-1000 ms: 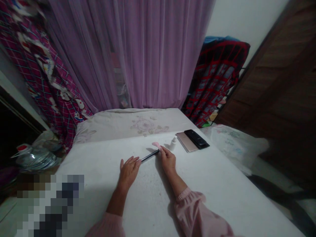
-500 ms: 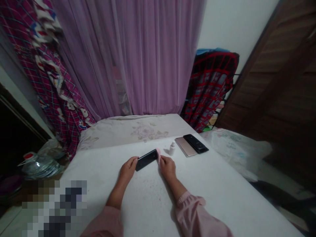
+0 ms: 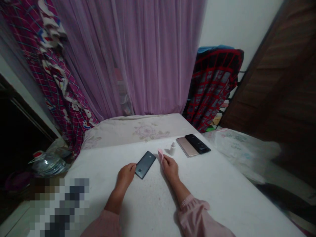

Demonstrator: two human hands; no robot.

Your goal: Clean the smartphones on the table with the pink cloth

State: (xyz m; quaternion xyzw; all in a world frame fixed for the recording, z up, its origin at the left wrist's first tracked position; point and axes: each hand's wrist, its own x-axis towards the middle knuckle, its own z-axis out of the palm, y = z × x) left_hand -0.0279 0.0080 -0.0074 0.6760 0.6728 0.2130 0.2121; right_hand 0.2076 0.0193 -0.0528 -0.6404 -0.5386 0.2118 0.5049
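A dark smartphone (image 3: 146,164) is tilted over the white-covered surface, its back with a small camera and logo facing me. My left hand (image 3: 126,176) grips it by its near left end, thumb on the edge. Off the phone's right side, my right hand (image 3: 170,167) pinches a folded pink cloth (image 3: 160,154), which stands up from the fingers and is apart from the phone. Just beyond the right hand a small white spray bottle (image 3: 172,148) stands upright.
Right of the bottle lie a rose-gold phone (image 3: 187,147) and a black phone (image 3: 197,143), side by side. Floral fabric (image 3: 145,130) covers the far part of the surface, before purple curtains (image 3: 158,65). A large water bottle (image 3: 46,163) stands low on the left.
The phone has been turned so that its back now shows more fully. My right hand and the pink cloth have come away from the phone's end, slightly to the right.
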